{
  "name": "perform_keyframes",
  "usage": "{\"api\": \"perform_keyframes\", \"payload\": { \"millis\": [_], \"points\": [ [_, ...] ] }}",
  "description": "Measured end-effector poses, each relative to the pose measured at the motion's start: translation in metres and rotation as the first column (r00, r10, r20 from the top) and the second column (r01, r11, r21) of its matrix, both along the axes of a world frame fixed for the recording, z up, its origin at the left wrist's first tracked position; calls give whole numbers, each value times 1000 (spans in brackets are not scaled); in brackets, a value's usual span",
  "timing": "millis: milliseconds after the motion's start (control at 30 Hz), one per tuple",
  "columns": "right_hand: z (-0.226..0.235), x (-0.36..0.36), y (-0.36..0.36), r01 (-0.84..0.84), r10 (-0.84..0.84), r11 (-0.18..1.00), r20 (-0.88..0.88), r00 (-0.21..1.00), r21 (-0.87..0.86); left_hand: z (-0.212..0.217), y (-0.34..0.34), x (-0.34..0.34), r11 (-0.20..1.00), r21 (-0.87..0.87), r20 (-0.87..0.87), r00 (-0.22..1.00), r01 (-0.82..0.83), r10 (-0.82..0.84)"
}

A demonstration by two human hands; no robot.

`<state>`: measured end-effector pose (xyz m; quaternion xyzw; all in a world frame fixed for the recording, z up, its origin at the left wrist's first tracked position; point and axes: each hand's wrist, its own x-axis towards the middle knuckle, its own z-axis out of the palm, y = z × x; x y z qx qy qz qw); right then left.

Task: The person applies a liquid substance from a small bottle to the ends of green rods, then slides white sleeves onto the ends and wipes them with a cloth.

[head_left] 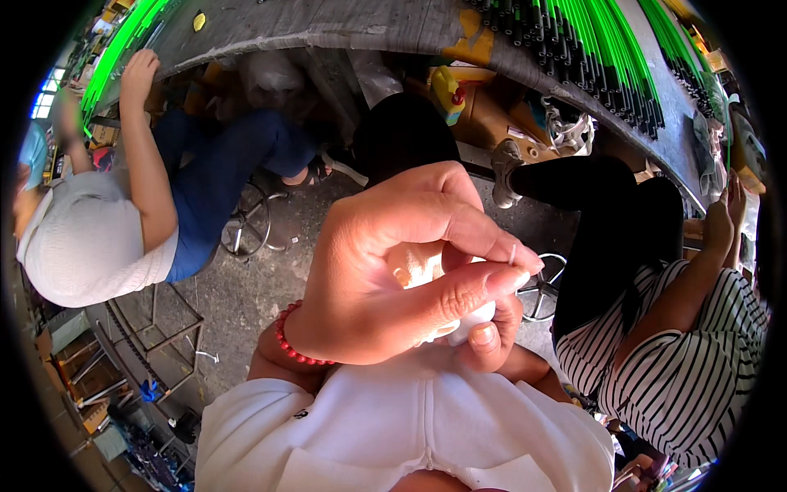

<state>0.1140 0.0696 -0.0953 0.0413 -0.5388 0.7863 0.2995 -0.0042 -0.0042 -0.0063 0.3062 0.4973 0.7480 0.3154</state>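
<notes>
My left hand (369, 254), with a red bead bracelet (285, 334) at its wrist, is raised close in front of my chest. Its thumb and forefinger pinch together at the tips on a tiny, thin whitish piece (513, 254), too small to name. Behind and below it is my right hand (502, 332), mostly hidden by the left. The right thumb and fingers close around something small and white (479, 316); its kind cannot be made out. Both hands are apart from the workbench.
A dark workbench (352, 29) curves across the far side. Bundles of bright green rods with black ends (607, 57) lie on it at right, more green rods at far left. Co-workers sit at left in white (90, 238) and at right in stripes (680, 353). Boxes and a yellow bottle (447, 92) are under the bench.
</notes>
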Motion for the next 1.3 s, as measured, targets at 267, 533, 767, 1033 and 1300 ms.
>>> {"api": "perform_keyframes", "payload": {
  "millis": [267, 533, 767, 1033, 1300],
  "points": [
    [0, 8, 0, -1, -10, 997, 146, 989, 78, -1, 1, -20, 975, 126, -442, 870, -182, 219],
    [-5, 8, -1, 14, -25, 998, 156, 988, 69, -1, -6, -19, 957, 89, -455, 844, -275, 285],
    [-1, 5, 0, 5, -19, 996, 158, 987, 90, -8, -10, -19, 999, -3, -454, 890, -52, 46],
    [-2, 6, -1, -28, 12, 996, 187, 982, 82, -10, -8, -13, 987, 58, -483, 861, -151, 160],
    [-6, 5, -4, 9, -22, 999, 249, 968, 53, -8, -10, -16, 938, 115, -707, 637, -326, 308]
  ]
}}
